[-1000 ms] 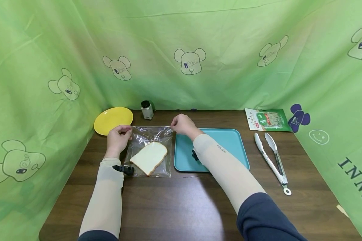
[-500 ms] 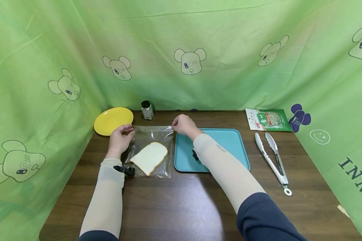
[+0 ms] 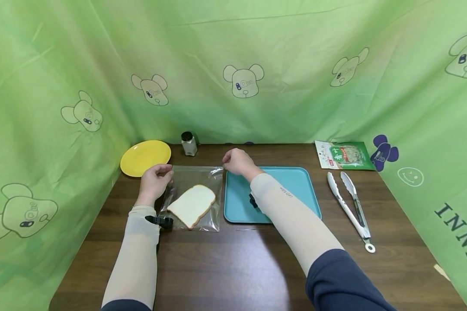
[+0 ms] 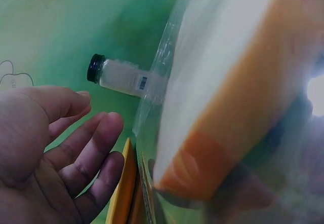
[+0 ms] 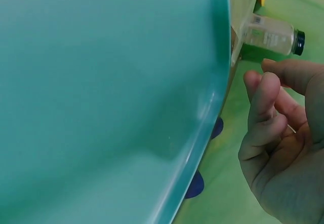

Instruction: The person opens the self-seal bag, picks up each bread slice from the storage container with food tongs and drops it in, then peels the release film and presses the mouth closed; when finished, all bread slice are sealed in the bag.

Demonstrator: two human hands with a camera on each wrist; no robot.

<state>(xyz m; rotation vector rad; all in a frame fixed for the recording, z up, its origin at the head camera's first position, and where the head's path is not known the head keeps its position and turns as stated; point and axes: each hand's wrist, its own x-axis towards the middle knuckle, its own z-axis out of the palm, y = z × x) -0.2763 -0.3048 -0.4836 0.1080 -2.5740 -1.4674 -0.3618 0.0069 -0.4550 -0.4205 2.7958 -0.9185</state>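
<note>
A slice of bread [image 3: 193, 206] lies inside a clear plastic bag [image 3: 214, 222] on the table, left of a blue tray [image 3: 292, 185]. My left hand [image 3: 153, 183] is at the bag's top left corner; in the left wrist view its thumb [image 4: 66, 100] and fingers [image 4: 98, 138] are loosely bent and apart, holding nothing. My right hand [image 3: 238, 163] is by the bag's top right corner, over the tray's far left corner. In the right wrist view that hand's fingers [image 5: 263, 102] are relaxed, with a small gap to the thumb and nothing visible between them.
A yellow plate [image 3: 145, 157] is at the back left, next to a jar with a black lid [image 3: 189, 144]. At the right are a green and white packet [image 3: 345, 155] and spread tongs [image 3: 352, 211]. Green curtain surrounds the brown table [image 3: 218, 268].
My left thumb and fingers have come slightly away from the bag's corner, and its top edge is less taut. The right hand has barely moved. The view has shifted slightly.
</note>
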